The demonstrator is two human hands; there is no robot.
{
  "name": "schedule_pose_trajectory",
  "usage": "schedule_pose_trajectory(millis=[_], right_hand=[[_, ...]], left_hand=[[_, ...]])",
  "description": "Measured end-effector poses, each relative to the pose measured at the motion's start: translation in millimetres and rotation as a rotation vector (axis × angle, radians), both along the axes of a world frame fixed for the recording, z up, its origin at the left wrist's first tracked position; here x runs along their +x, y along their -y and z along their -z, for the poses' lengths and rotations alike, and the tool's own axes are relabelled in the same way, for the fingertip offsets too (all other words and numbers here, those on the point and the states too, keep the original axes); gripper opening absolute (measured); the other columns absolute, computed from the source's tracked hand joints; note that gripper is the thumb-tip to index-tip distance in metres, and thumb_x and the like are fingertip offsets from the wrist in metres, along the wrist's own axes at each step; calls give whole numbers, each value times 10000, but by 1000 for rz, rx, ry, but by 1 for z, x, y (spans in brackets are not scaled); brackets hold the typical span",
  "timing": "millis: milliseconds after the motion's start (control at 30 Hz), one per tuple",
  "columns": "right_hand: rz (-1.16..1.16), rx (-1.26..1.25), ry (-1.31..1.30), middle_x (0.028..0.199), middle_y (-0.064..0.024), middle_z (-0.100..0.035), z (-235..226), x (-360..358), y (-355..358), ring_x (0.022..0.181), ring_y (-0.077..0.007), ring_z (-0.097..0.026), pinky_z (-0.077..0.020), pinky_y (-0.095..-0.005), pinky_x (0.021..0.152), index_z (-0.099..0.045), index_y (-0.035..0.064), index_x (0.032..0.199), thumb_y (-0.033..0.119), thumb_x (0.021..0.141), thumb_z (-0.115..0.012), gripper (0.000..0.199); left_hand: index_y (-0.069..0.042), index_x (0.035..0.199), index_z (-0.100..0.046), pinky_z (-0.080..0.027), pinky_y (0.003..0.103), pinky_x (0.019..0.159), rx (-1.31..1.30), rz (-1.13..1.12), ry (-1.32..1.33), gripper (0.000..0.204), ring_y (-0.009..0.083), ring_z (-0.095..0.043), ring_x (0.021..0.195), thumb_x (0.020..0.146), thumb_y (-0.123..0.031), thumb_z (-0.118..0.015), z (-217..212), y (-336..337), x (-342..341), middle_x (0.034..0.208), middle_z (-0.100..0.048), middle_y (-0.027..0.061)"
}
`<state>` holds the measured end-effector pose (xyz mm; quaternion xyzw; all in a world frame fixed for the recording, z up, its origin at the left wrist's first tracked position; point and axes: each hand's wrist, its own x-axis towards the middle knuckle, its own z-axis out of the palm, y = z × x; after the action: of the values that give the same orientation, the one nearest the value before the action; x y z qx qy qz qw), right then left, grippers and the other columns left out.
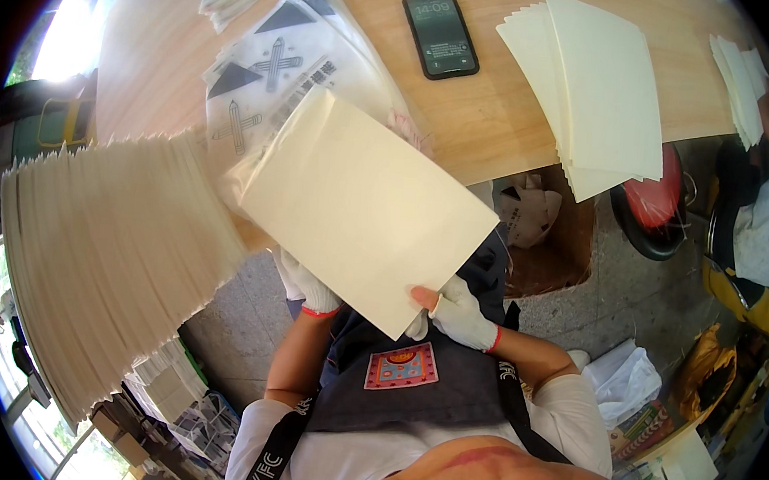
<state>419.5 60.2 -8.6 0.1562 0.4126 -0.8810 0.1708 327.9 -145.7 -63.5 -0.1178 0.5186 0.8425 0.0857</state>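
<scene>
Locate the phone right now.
In the head view the black phone lies flat on the wooden table, upper centre, between the printed plastic sleeves and the fanned cream sheets.

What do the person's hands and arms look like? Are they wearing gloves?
Yes. Both the left hand and the right hand wear white knit gloves, each with a thin red band at the cuff. The forearms are bare, and short white sleeves cover the upper arms.

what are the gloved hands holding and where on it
Both hands, left hand and right hand, hold a large cream paper sheet by its lower edge, near the bottom corners.
</scene>
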Motion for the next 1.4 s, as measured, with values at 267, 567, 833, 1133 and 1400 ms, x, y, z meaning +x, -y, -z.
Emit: schedule_pose_trajectory(millis=[267,567,833,1133,1400], right_hand=[[-119,-26,-12,734,-116,-600,-10,5,2,564,-165,-608,-501,-246,481,-466,-38,1074,155,920,-497,249],[-71,154,-21,689,-122,-599,-27,28,-15,526,-162,-596,-489,-249,468,-494,-59,1003,130,925,-482,205],[-59,67,185,696,-123,-600,-15,32,-17,534,-162,-599,-492,-248,473,-497,-56,994,149,925,-488,217],[-45,44,161,724,-129,-598,-9,21,-9,527,-164,-597,-485,-243,452,-489,-50,1009,163,920,-505,231],[-45,106,153,715,-107,-595,9,11,8,533,-139,-583,-487,-243,483,-500,-50,1022,137,913,-507,217]], left_hand=[[-25,1278,-360,-469,356,847,395,199,220,439,244,-503,1071,944,-310,-367,20,6,19,1229,-470,124],[-45,1360,-273,-440,409,928,262,350,263,537,288,-434,1183,954,-396,-302,42,1,41,1338,-391,142],[-60,1371,-268,-417,421,959,750,304,379,608,310,-427,1200,936,-484,-258,61,-25,53,1361,-376,143],[-63,1368,-280,-407,432,968,336,233,342,647,318,-426,1201,916,-526,-272,50,-4,37,1360,-379,144],[-61,1369,-278,-375,452,997,650,167,432,659,343,-411,1208,903,-526,-306,72,-9,66,1360,-380,155]])
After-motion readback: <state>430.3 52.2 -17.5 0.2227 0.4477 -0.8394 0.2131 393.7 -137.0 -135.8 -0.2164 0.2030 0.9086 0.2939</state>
